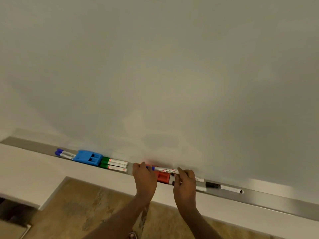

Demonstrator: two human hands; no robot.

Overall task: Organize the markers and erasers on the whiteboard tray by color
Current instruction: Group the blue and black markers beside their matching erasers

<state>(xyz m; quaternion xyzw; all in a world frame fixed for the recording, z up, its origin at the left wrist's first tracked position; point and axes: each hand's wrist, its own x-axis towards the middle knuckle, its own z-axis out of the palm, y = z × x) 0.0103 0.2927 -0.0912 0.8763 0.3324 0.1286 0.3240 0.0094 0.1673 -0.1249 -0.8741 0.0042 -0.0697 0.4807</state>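
A blue-capped marker point(164, 169) is held level above the red eraser point(163, 177), with my left hand point(144, 178) at its cap end and my right hand point(185, 184) pinching its other end. On the metal tray point(269, 199), from left: two blue markers point(64, 153), a blue eraser point(88, 157), three green markers point(114, 164), then the red eraser. Black-capped markers lie partly hidden behind my right hand, and one black marker point(224, 187) lies further right.
The whiteboard point(155, 75) fills the upper view, blank. Below the tray runs a pale wall strip point(34, 173), then wooden flooring point(82, 204). The tray's right stretch beyond the black marker holds nothing visible.
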